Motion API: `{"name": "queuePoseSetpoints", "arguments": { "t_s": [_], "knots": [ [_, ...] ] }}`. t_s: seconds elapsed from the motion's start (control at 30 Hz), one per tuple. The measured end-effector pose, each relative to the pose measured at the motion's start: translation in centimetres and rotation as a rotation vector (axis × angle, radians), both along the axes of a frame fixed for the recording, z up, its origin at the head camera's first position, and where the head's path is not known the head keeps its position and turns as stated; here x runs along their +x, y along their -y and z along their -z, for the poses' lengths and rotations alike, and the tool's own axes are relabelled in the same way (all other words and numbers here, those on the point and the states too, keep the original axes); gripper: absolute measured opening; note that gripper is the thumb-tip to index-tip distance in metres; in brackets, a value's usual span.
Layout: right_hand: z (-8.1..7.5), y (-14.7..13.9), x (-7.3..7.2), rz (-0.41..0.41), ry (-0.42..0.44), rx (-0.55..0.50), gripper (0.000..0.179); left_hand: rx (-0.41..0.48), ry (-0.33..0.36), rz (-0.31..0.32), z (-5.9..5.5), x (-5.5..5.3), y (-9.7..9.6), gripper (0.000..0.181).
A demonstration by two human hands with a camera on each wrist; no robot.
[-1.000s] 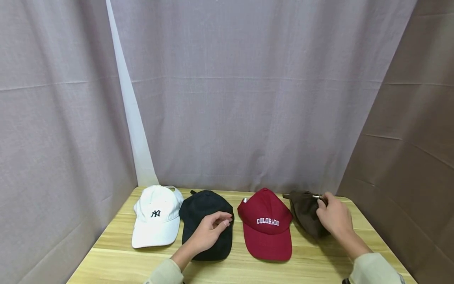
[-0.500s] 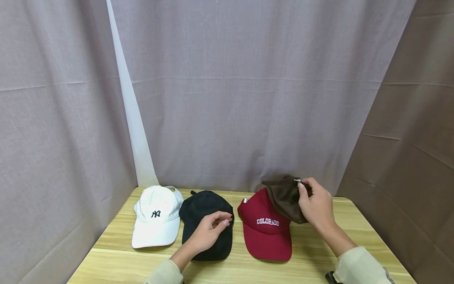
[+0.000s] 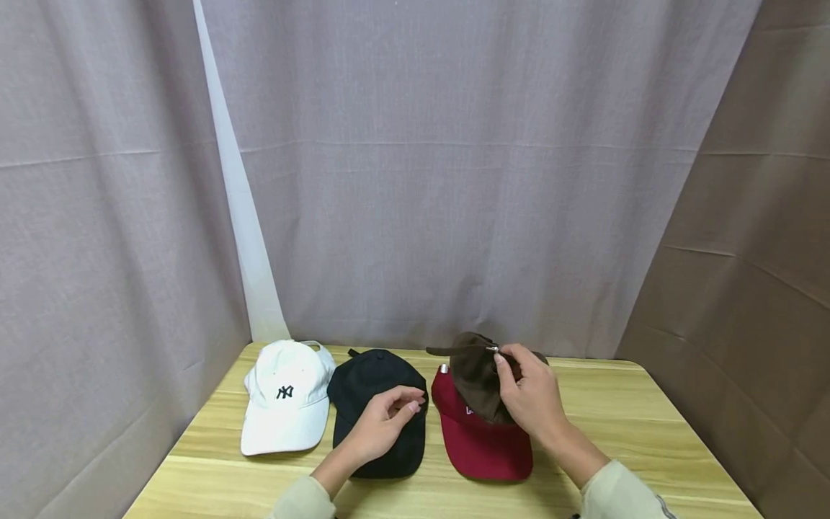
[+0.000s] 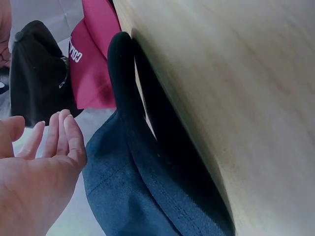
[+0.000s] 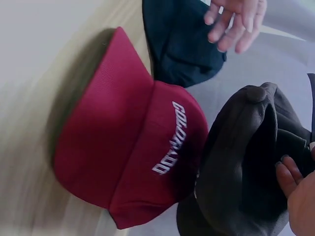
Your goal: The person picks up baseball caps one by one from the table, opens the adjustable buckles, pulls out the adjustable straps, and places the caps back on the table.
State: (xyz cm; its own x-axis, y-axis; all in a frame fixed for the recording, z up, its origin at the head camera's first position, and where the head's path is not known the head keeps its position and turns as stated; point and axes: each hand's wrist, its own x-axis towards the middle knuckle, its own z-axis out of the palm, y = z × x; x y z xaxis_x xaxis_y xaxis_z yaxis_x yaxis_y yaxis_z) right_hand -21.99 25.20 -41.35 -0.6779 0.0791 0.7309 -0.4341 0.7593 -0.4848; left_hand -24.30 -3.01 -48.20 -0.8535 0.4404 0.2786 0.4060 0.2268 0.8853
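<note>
My right hand (image 3: 534, 396) pinches a brown baseball cap (image 3: 473, 382) at its back edge, by a small metal buckle. A loose strap sticks out to the left of that buckle. The brown cap hangs over the crown of a red cap (image 3: 486, 454), covering most of its white lettering in the head view; the right wrist view shows COLORADO on the red cap (image 5: 113, 128). Over a black cap (image 3: 363, 382) hovers my left hand (image 3: 379, 425), its fingers loosely bent and holding nothing. In the left wrist view its palm (image 4: 39, 187) is beside the black cap's crown (image 4: 118, 196).
A white cap (image 3: 285, 425) with a dark NY emblem lies at the left end of the row, against the black cap. The caps are on a wooden table (image 3: 201, 483). Grey curtains (image 3: 454, 180) hang behind the table's back edge and along both sides.
My right hand has lifted the brown cap off the table's right side and carried it left, over the red cap. The left hand stays in place above the black cap.
</note>
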Motion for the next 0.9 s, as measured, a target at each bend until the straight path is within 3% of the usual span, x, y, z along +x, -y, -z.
{"name": "queuePoseSetpoints", "arguments": {
  "t_s": [0.4,0.53,0.77,0.9],
  "knots": [
    [2.5,0.3,0.3,-0.079,-0.023,0.045,0.011,0.01,-0.059,0.003,-0.1,-0.3,-0.6,0.027],
    [2.7,0.1,0.3,-0.098,-0.021,0.047,0.011,0.014,-0.094,-0.003,-0.6,-0.8,-1.1,0.026],
    [3.0,-0.1,0.4,-0.152,-0.035,0.077,0.014,-0.007,-0.144,-0.068,-2.0,-2.0,-2.7,0.032],
    [3.3,-0.1,0.5,-0.184,-0.026,0.1,0.015,0.011,-0.185,-0.032,-2.8,-2.6,-3.6,0.04]
  ]
}}
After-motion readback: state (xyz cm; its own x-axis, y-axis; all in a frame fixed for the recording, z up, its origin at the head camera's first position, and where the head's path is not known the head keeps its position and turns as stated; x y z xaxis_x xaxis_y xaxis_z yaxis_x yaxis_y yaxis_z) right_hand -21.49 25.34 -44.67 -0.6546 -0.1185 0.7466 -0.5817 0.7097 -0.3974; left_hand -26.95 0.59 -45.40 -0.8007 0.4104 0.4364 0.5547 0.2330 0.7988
